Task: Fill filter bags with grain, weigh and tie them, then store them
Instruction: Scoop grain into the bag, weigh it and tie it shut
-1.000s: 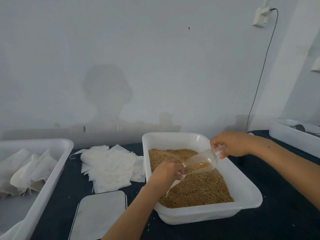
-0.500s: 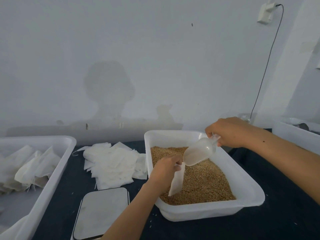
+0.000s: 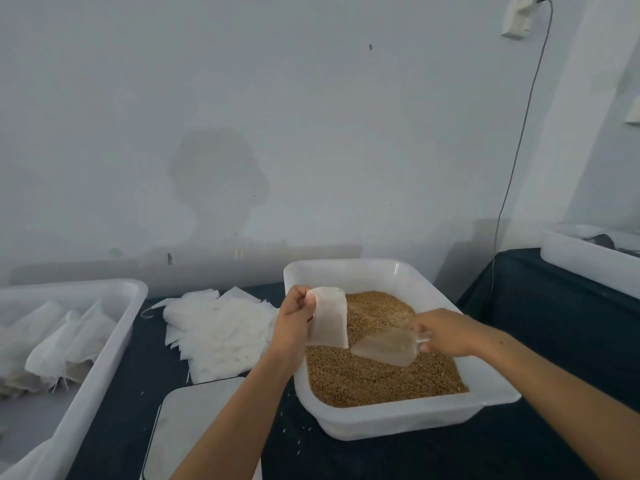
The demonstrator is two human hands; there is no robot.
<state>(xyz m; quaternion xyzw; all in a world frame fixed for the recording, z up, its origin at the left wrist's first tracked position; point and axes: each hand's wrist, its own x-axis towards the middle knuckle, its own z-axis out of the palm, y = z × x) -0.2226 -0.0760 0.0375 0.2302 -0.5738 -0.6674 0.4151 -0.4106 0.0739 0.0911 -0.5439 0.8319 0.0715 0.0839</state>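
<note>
A white tub (image 3: 491, 396) holds golden-brown grain (image 3: 374, 379). My left hand (image 3: 294, 320) pinches the top edge of a small white filter bag (image 3: 329, 318), which hangs upright over the grain near the tub's left wall. My right hand (image 3: 446, 332) grips the handle of a clear plastic scoop (image 3: 384, 348), whose mouth lies low on the grain, just right of the bag's bottom corner. A pile of flat white filter bags (image 3: 218, 330) lies on the dark table left of the tub.
A flat white scale (image 3: 197, 431) sits at the front, left of the tub. A large white bin (image 3: 114, 337) with filled bags stands at far left. Another white tub (image 3: 588, 261) is at the right edge. A cable (image 3: 519, 140) runs down the wall.
The scoop came down from above the bag's mouth onto the grain. My left hand lifted the bag higher and turned it upright.
</note>
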